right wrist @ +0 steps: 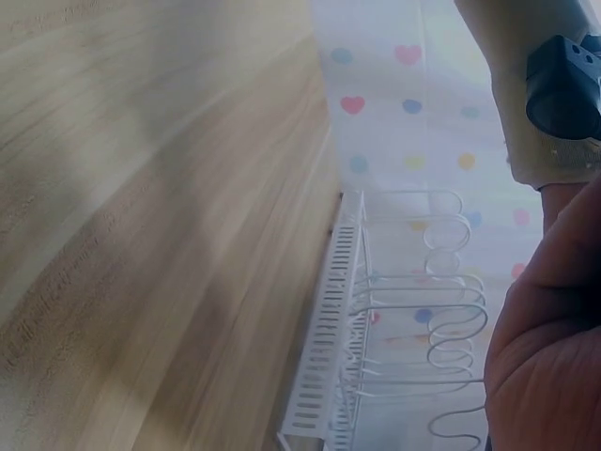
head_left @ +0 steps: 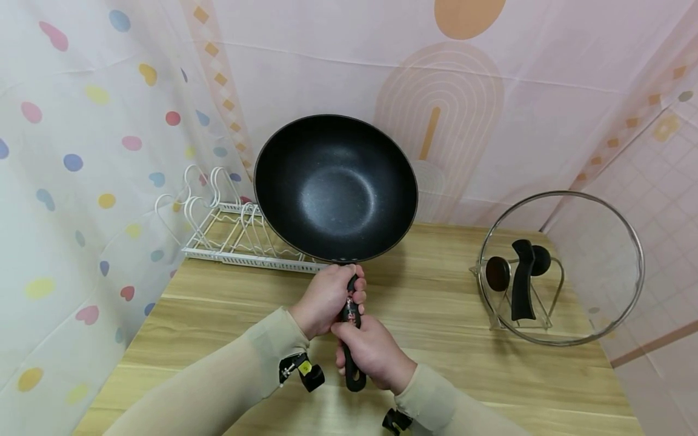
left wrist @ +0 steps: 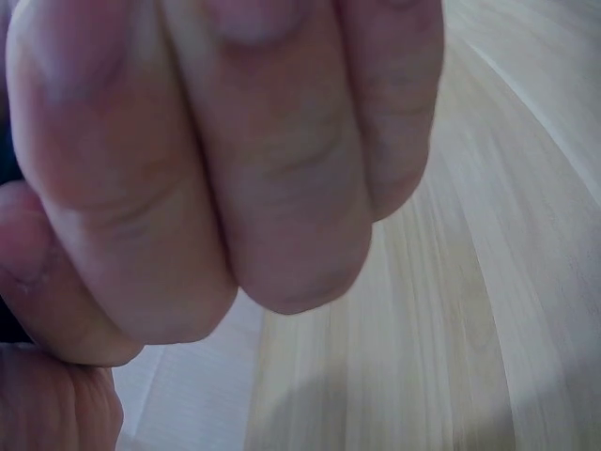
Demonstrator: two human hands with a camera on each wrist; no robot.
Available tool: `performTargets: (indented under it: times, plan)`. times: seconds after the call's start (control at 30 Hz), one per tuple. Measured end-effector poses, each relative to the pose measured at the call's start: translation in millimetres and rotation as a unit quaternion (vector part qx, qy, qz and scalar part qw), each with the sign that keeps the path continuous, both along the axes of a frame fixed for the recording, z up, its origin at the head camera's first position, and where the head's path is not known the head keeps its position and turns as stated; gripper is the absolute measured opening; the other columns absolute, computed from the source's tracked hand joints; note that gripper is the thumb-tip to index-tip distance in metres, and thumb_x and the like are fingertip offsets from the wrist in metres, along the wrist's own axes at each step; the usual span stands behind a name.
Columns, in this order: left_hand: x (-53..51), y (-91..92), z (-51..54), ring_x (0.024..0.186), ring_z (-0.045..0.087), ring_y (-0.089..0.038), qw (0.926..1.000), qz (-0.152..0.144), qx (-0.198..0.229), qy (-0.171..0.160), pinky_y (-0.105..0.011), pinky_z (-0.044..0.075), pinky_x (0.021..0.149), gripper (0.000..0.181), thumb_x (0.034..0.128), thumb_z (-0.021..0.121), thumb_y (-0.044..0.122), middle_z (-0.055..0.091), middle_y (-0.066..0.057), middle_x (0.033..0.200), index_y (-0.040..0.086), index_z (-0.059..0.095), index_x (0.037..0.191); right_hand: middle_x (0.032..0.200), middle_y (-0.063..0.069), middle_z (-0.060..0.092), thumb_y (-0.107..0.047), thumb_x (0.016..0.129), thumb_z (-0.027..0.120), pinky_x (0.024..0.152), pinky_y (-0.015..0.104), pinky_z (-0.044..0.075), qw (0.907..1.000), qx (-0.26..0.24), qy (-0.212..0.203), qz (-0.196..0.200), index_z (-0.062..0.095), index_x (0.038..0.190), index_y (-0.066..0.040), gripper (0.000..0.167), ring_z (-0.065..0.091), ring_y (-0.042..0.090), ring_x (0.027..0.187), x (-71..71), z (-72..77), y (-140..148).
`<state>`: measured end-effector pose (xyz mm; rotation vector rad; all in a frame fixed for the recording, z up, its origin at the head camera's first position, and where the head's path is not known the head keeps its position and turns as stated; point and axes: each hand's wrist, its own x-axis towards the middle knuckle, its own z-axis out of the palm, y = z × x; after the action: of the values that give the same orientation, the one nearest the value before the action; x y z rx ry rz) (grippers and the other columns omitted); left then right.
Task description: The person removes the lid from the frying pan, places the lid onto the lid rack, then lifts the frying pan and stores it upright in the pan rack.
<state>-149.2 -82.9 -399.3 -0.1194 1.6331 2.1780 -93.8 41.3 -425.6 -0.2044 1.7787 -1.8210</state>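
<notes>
A black wok (head_left: 335,194) is tilted up so that its inside faces the head camera. Both hands hold its long black handle (head_left: 351,312). My left hand (head_left: 327,297) grips the part close to the pan, with its fingers curled round it. Behind it, nearer the handle's looped end, my right hand (head_left: 376,351) wraps round the grip. Curled fingers (left wrist: 282,160) of the left hand fill much of the left wrist view. Only part of the right hand (right wrist: 554,357) shows at the edge of the right wrist view.
A white wire rack (head_left: 256,260) stands at the back left, partly behind the wok. To the right, a glass lid (head_left: 638,266) with a black handle leans upright in a small wire stand (head_left: 556,303). The wooden table (head_left: 436,303) meets patterned curtains (head_left: 109,151).
</notes>
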Motion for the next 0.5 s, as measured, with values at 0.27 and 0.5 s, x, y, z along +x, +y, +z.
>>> performTargets:
  times: [0.27,0.5]
  plan:
    - [0.3,-2.2,1.6,0.058,0.047,-0.01,1.0,0.005,0.0,0.002,-0.026,0.05,0.058,0.022,0.1115,0.036,0.021,0.048,0.005,0.071,0.013,0.049,0.095,0.051,-0.006,0.058,-0.022,0.1,0.056,0.05,0.024,0.047,0.9993,0.027,0.025,0.005,0.059,0.063,-0.009,0.039,0.055,0.008,0.047,-1.5,1.0,-1.1]
    - [0.6,-3.2,1.5,0.057,0.048,-0.01,0.9999,0.013,0.0,-0.005,-0.026,0.05,0.057,0.022,0.1116,0.036,0.021,0.048,0.006,0.071,0.012,0.05,0.097,0.053,-0.004,0.06,-0.021,0.095,0.058,0.052,0.025,0.048,0.997,0.053,0.056,0.01,0.062,0.068,-0.004,0.032,0.058,0.009,0.049,-3.5,-1.1,-1.0]
